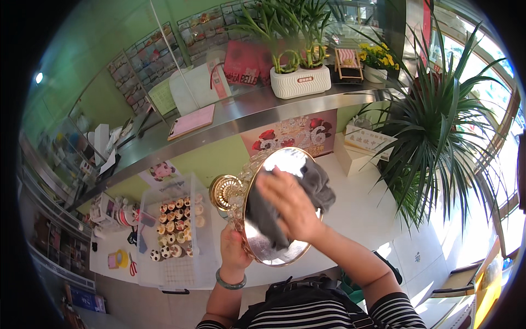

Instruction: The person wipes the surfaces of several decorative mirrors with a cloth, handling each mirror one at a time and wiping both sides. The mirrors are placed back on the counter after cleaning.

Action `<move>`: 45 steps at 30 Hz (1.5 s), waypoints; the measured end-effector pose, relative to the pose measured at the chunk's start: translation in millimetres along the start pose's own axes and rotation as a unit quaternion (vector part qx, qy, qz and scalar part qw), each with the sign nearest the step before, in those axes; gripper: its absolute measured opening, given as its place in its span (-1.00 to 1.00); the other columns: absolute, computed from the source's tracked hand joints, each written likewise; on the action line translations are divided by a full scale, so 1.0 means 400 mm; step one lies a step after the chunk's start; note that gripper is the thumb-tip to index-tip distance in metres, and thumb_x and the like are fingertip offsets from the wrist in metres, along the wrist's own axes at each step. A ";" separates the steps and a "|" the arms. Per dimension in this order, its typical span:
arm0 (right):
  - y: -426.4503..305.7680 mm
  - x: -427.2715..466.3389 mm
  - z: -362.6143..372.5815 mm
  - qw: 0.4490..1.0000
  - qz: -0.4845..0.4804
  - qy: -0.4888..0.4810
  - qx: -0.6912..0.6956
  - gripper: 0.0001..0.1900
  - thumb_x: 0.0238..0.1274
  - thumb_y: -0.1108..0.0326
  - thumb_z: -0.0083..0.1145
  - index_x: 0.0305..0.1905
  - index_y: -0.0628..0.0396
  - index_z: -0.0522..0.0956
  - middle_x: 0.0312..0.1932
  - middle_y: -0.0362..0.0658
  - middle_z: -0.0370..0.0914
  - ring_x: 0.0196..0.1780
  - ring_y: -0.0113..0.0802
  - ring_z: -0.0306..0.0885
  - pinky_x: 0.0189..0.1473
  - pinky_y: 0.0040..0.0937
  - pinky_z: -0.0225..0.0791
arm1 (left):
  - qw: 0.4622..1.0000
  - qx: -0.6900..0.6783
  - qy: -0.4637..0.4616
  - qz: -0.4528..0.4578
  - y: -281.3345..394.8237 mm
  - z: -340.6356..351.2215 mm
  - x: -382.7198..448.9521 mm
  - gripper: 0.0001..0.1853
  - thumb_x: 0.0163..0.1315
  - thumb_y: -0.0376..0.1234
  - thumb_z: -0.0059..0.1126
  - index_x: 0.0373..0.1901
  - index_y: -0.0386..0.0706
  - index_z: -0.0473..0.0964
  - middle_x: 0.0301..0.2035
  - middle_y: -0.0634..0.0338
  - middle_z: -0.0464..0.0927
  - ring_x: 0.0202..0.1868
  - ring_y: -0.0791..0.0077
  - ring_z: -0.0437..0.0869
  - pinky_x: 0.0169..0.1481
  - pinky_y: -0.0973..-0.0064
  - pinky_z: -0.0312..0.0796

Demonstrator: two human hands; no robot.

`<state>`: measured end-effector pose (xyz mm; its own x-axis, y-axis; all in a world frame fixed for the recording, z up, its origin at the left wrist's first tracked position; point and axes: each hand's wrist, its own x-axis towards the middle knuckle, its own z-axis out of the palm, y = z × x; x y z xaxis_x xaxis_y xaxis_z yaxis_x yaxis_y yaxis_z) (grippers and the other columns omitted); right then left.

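My left hand [234,249] grips the rim of a cake stand with a mirrored top [283,256], which is tilted up towards me. Clear beads hang around its edge, and its pierced gold foot [224,192] points away to the left. Over the mirrored face lies a bunched grey cloth [318,185]. My right hand [289,205] presses that cloth against the surface with a flat palm, the fingers slightly blurred. A jade-like bangle [231,280] circles my left wrist.
Left of the stand, a clear plastic box [178,275] holds several decorated cupcakes [176,222] on the white table [361,201]. Red-handled scissors [132,265] and yellow tape [121,258] lie beyond it. A steel-edged counter [246,117] runs behind; a spiky potted plant [439,107] overhangs the right.
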<state>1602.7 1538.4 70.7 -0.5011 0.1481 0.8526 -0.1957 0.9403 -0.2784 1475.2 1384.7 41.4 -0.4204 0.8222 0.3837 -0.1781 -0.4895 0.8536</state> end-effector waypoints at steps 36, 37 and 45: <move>-0.024 0.004 0.087 0.982 0.189 0.018 0.001 -0.25 0.18 0.57 -0.09 0.54 0.18 0.11 0.59 0.18 -0.05 0.65 0.15 -0.18 0.58 0.11 -0.31 | 0.988 -0.097 -0.040 -0.114 -0.032 -0.040 -0.072 0.03 -0.11 -0.35 0.57 0.43 -0.33 0.16 0.26 0.14 0.42 0.31 0.35 0.44 0.42 0.36 0.26; -0.107 -0.005 0.082 0.985 0.164 -0.037 0.033 -0.24 0.15 0.56 -0.08 0.54 0.18 0.13 0.59 0.19 -0.04 0.65 0.14 -0.17 0.58 0.13 -0.30 | 0.989 -0.096 -0.034 -0.104 -0.027 -0.045 -0.067 0.03 -0.11 -0.35 0.57 0.43 -0.32 0.16 0.27 0.13 0.41 0.32 0.35 0.44 0.42 0.36 0.27; 0.121 0.021 0.052 0.970 0.204 0.092 -0.096 -0.24 0.15 0.68 -0.14 0.53 0.14 0.14 0.60 0.10 -0.04 0.63 0.18 -0.16 0.58 0.15 -0.32 | 0.990 -0.105 -0.044 -0.082 -0.020 -0.051 -0.071 -0.05 -0.12 -0.40 0.50 0.38 -0.33 0.23 0.18 0.11 0.49 0.23 0.32 0.53 0.35 0.34 0.37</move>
<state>1571.2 1578.7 55.3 -0.3409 0.5548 0.7589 0.1560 0.8295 -0.5364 1470.6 1359.5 16.4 -0.2930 0.9131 0.2834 -0.4217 -0.3895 0.8188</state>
